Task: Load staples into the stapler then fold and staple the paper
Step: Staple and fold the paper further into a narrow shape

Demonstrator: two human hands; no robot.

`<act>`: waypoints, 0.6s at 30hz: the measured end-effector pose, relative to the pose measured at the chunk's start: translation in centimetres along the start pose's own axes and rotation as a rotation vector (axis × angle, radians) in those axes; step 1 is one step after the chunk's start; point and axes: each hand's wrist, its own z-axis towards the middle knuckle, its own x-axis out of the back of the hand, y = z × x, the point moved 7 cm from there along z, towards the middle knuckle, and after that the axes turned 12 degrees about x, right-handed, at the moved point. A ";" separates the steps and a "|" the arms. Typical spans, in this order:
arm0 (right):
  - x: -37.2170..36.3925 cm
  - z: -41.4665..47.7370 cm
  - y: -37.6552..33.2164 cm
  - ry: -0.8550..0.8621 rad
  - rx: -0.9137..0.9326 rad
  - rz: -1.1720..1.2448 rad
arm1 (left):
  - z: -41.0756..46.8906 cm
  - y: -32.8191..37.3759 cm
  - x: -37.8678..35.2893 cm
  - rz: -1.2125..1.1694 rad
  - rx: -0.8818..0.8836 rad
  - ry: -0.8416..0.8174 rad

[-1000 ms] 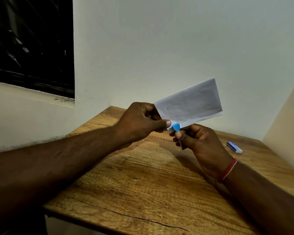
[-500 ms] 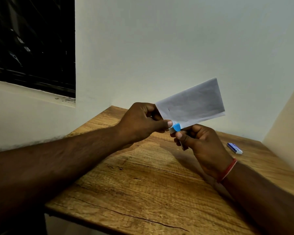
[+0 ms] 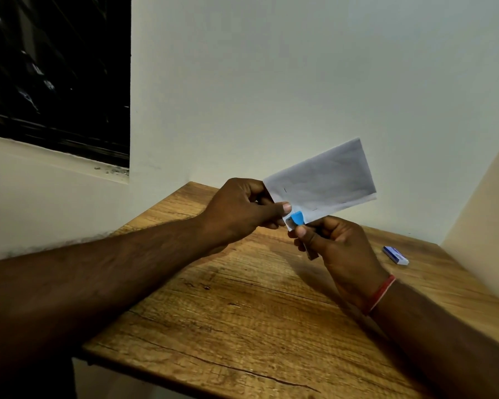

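A folded white paper (image 3: pixel 323 180) is held up above the wooden table (image 3: pixel 242 312), tilted with its right end higher. My left hand (image 3: pixel 242 210) pinches its lower left corner between thumb and fingers. My right hand (image 3: pixel 337 249) grips a small blue stapler (image 3: pixel 296 218), whose blue tip shows against the paper's lower left edge, right beside my left thumb. Most of the stapler is hidden in my right fist. Small dark staple marks show along the paper's left and bottom edges.
A small blue and white staple box (image 3: pixel 395 255) lies on the table at the far right. White walls close in behind and on the right, and a dark window (image 3: pixel 55 76) is at upper left. A red thread circles my right wrist.
Almost nothing has moved. The stapler's tip has shifted slightly along the paper's lower edge, and both hands keep their grips.
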 end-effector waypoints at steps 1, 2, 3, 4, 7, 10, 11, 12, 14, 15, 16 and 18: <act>-0.1 0.0 0.0 -0.026 0.006 0.037 | 0.1 -0.1 0.1 -0.014 0.003 -0.001; -0.2 -0.1 -0.1 -0.049 0.012 0.085 | 0.1 -0.1 0.2 -0.034 0.006 -0.006; -0.2 0.0 -0.2 -0.063 0.018 0.136 | 0.2 -0.2 0.2 -0.059 0.010 -0.014; 0.0 0.0 -0.3 -0.063 0.016 0.182 | 0.3 -0.3 0.3 -0.084 0.019 -0.021; 1.5 0.5 0.1 -0.012 -0.011 0.129 | 0.6 -0.6 0.3 -0.123 0.057 -0.029; 3.3 1.3 1.0 -0.040 0.028 -0.301 | 0.5 -0.7 0.3 -0.127 0.069 -0.048; 3.7 1.5 1.4 -0.053 0.028 -0.413 | 0.5 -0.8 0.3 -0.124 0.073 -0.055; 4.1 1.6 1.7 -0.064 0.020 -0.487 | 0.4 -0.7 0.3 -0.119 0.076 -0.058; 4.6 1.7 2.0 -0.094 0.019 -0.605 | 0.3 -0.6 0.4 -0.109 0.069 -0.059; 4.7 1.7 2.1 -0.122 0.013 -0.658 | 0.3 -0.6 0.5 -0.102 0.063 -0.055; 4.7 1.7 2.2 -0.154 -0.003 -0.692 | 0.2 -0.5 0.5 -0.091 0.058 -0.050; 4.4 1.6 2.4 -0.228 -0.046 -0.728 | 0.1 -0.4 0.6 -0.068 0.058 -0.041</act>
